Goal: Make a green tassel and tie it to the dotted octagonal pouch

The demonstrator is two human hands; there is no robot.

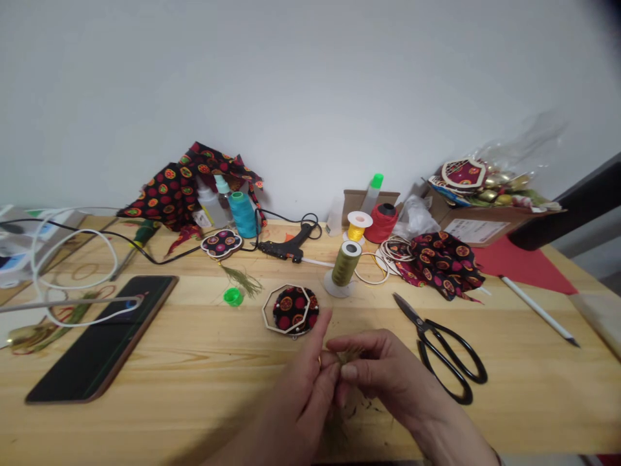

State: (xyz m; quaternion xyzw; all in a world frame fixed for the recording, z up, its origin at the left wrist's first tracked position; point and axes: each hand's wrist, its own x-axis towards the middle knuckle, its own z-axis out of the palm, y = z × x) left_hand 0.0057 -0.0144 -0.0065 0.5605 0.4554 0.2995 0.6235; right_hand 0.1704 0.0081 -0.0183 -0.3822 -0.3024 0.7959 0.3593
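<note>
I am watching over the link as the left hand (305, 382) is pinching one olive thread bundle (352, 355), while the right hand (392, 369) is gripping it near its frayed tip, thumb against finger. The lower strands are blurring into shadow at my end, so I cannot fairly say how far they are hanging. By my judgement the work is sitting somewhere midway: the strands are already gathered, but I am seeing nothing that the bundle is fastened to yet. Taking that grip as the centre of my clock, between ten and eleven one flower-patterned pendant (221, 243) is already carrying one olive tassel (242, 280); on the same bearing, nearer, one round fabric piece (291, 307) is lying partly under one octagonal frame (263, 311), showing no tassel. On the counter (194, 369) I am counting four thread spools: an olive spool (346, 264) at twelve, a yellow spool (356, 232) behind it, a red spool (383, 225) at half past twelve and a teal spool (244, 217) at eleven. One glue gun (287, 247) is resting at eleven, one green cap (233, 297) at ten, one phone (101, 349) at nine and one pair of scissors (421, 327) at three.
</note>
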